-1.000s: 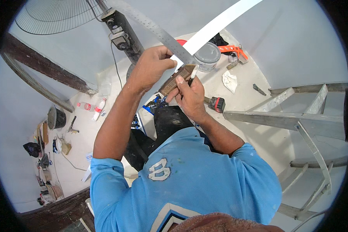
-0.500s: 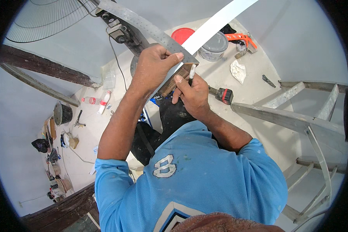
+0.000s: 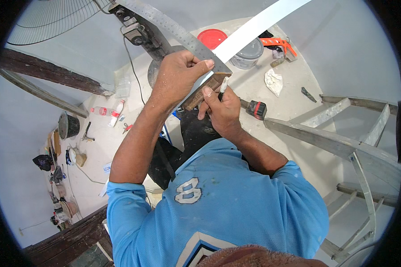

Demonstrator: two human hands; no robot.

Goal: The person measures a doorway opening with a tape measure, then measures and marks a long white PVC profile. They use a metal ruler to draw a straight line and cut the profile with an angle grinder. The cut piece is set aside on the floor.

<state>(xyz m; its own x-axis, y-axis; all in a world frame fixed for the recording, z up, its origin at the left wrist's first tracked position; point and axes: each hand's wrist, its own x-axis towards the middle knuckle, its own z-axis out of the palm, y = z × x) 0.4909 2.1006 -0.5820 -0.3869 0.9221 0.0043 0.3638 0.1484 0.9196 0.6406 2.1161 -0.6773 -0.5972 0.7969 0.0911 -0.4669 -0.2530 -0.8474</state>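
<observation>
A carpenter's square lies across a long white strip [image 3: 258, 31], its perforated-looking metal blade [image 3: 182, 34] running up and to the left and its wooden stock [image 3: 206, 92] pointing back toward me. My left hand [image 3: 179, 76] grips the blade and strip together, thumb pressed on top near the corner. Between thumb and fingers of my right hand [image 3: 226, 109] is a marker pen [image 3: 224, 84], its white end up beside the stock. That hand's fingers sit close under the stock; whether they touch it I cannot tell.
On the floor are a red-lidded bucket [image 3: 212, 39], a grey-lidded bucket [image 3: 248, 54], a cordless drill [image 3: 256, 109] and plastic bottles [image 3: 116, 112]. An aluminium ladder [image 3: 329, 135] lies at the right. A fan stand [image 3: 149, 38] rises at upper left, near the square's blade.
The view has shifted slightly, and a red-handled tool now shows on the floor beside my left forearm. Both hands keep nearly the same hold on the square, strip and marker pen.
</observation>
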